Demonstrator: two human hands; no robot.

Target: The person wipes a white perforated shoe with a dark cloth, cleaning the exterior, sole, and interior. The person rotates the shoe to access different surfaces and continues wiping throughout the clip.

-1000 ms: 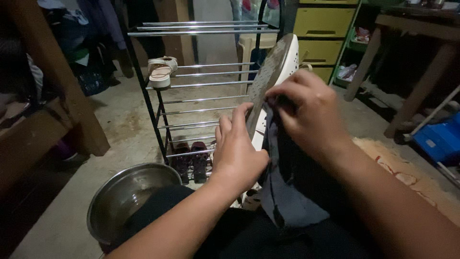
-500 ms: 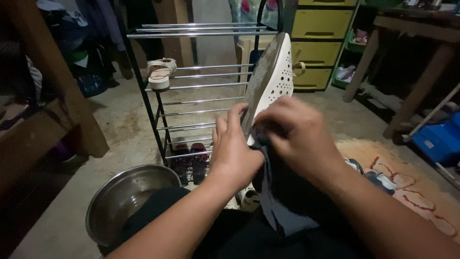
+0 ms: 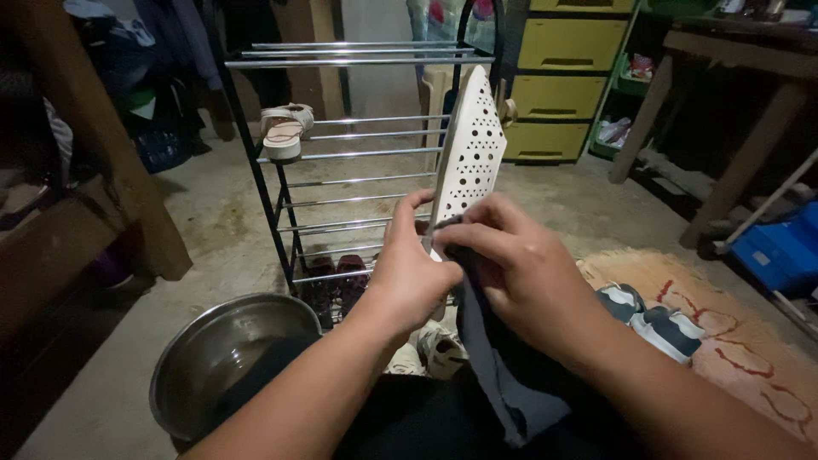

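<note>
Behind, a metal shoe rack [image 3: 341, 153] stands on concrete. Left hand [image 3: 413, 273] grips a white perforated sole [image 3: 469, 153]; right hand [image 3: 524, 273] presses what looks like a dark cloth [image 3: 503, 375] against it.

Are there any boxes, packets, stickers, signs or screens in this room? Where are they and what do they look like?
No signs, screens or readable labels show.
Blue box: on the floor at the far right, flat, with a rim.
Yellow drawer unit: behind the metal shoe rack, three stacked drawers.
Nothing packaged is in the hands: the left hand holds a white perforated shoe, and the right hand presses a dark cloth to it.
</note>
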